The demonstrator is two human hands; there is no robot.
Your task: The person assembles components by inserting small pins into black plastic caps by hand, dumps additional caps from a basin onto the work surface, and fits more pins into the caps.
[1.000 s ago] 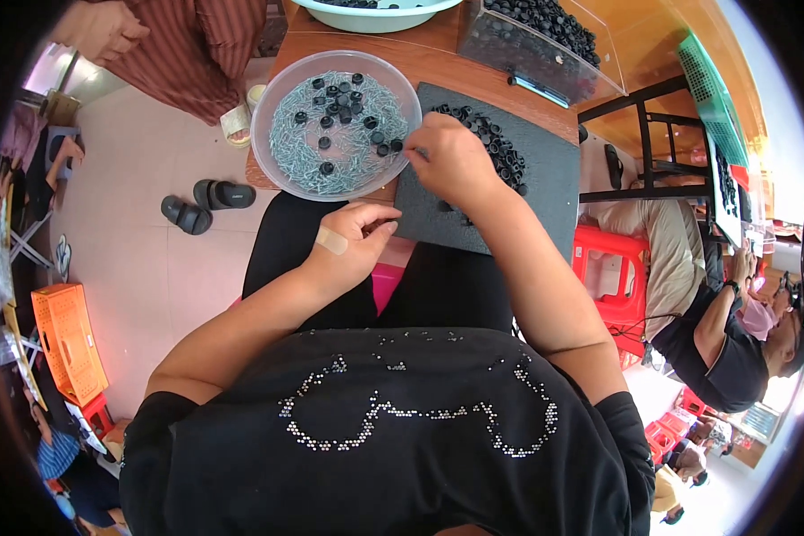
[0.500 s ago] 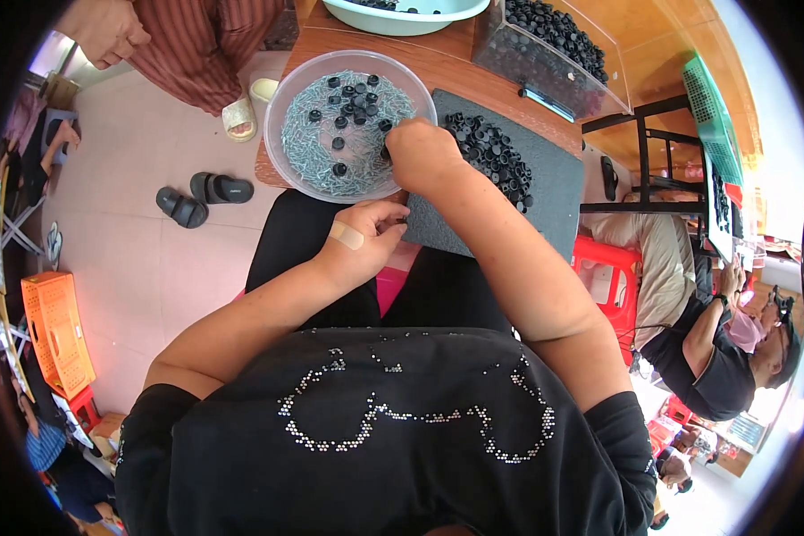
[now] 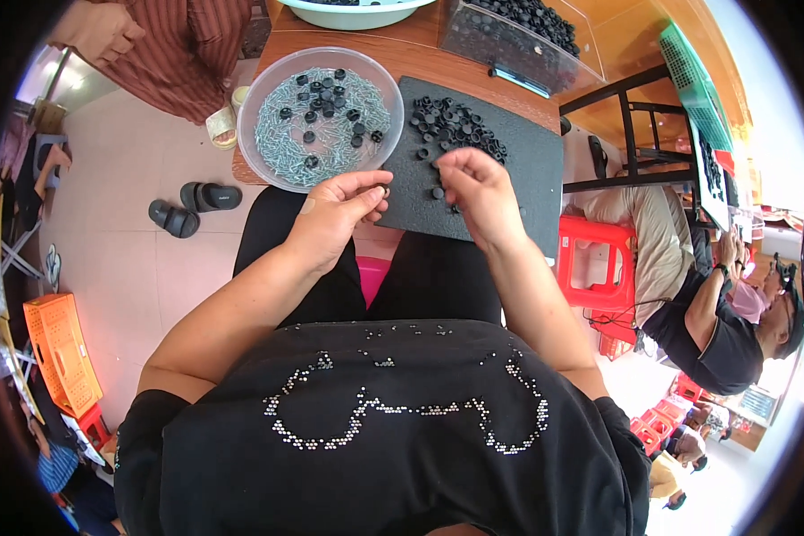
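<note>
My left hand is closed, its thumb and forefinger pinching a small round black cap beside the front right of a clear round bowl. Inside the bowl lie many silvery screws, with several black caps on top of them. Over the dark grey mat my right hand has its fingertips pressed together; what they hold, if anything, is too small to make out. A loose black cap lies next to those fingers. Beyond them is a heap of black caps.
At the back stand a pale green basin and a clear bin of black parts, with a pen before it. A red stool is at right. Another person's hand shows at upper left; black sandals lie on the floor.
My right hand has moved from the bowl's right edge to above the mat. The left hand has risen and turned, bringing the pinched cap into sight. The whole view has shifted slightly.
</note>
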